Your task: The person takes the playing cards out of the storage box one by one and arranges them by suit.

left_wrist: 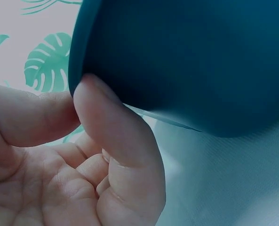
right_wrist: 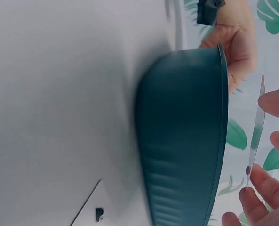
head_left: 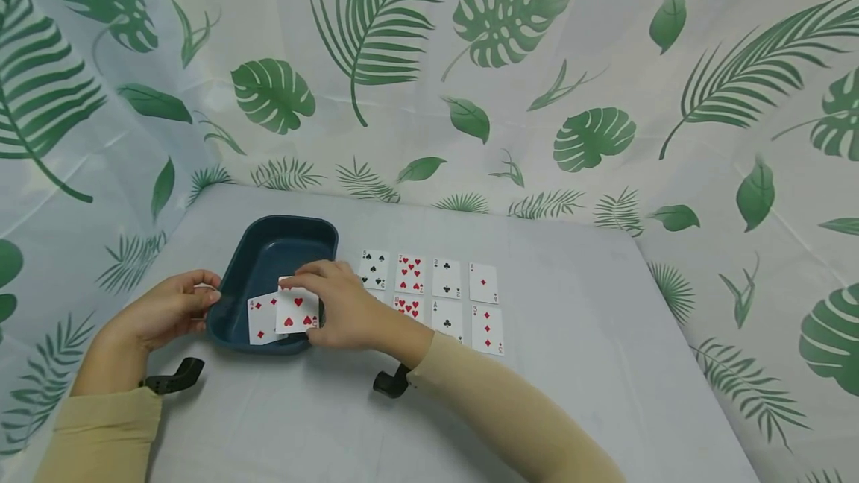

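A dark blue tub [head_left: 277, 263] stands at the left of the table. My left hand [head_left: 168, 310] pinches its rim at the left side; the left wrist view has thumb and forefinger on the tub wall [left_wrist: 191, 61]. Over the tub's near right part, my right hand [head_left: 352, 313] holds a hearts playing card [head_left: 298, 313] by its edges, its number partly hidden by fingers. Seen edge-on in the right wrist view, this card [right_wrist: 257, 129] is apart from the tub [right_wrist: 181, 122]. Inside the tub lies a four of diamonds [head_left: 260, 321], partly covered by the held card.
Right of the tub, face-up cards lie in rows: five of spades [head_left: 373, 269], seven of hearts [head_left: 410, 274], two of clubs [head_left: 446, 279], ace of diamonds [head_left: 483, 283]; nearer, a hearts card [head_left: 407, 305], ace of clubs [head_left: 447, 317], three of diamonds [head_left: 487, 329]. A leaf-printed cloth [head_left: 403, 140] hangs behind.
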Tool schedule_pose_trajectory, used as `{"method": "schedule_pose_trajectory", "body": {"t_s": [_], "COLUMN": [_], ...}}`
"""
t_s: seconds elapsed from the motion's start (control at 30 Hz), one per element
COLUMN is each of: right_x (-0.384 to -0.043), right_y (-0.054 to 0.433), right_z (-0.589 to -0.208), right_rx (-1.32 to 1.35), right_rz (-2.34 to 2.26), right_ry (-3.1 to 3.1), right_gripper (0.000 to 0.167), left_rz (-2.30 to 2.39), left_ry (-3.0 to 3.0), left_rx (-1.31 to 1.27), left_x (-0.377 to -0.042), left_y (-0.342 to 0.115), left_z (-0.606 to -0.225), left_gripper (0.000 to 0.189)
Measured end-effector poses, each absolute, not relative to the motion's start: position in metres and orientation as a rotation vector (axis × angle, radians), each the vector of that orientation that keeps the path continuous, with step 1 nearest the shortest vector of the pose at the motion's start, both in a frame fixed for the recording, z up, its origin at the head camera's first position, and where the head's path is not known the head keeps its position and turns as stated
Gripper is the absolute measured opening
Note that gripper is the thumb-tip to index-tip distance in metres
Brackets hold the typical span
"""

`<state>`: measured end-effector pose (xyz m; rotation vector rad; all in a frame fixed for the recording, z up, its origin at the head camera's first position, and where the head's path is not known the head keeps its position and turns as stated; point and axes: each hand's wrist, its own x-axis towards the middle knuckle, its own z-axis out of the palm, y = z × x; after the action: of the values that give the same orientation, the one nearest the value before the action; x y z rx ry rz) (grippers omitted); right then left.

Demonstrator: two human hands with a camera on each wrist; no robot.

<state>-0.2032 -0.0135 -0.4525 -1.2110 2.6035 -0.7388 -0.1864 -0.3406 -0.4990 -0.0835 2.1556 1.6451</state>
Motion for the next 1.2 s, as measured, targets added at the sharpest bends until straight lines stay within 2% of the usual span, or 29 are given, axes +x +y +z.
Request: {"method": "schedule_pose_trajectory", "body": {"t_s": [0.73,1.2], "right_x": [-0.184,-0.167], "right_y": [0.063,0.105], "right_z": [-0.476,-0.490], "right_rx": [-1.079,-0.914], "right_rz": [-0.750,-0.698], "right_ry": [2.656,2.692], "right_gripper": [0.078,0.088], "left_rz": [1.646,1.651], "left_ry": [2.150,2.148], "left_rx": [-0.102,-0.091], "left_x": [-0.186,-0.185], "left_y": [-0.339,-0.338], "left_z": [-0.498,-0.496], "left_gripper": [0.020,0.020]}}
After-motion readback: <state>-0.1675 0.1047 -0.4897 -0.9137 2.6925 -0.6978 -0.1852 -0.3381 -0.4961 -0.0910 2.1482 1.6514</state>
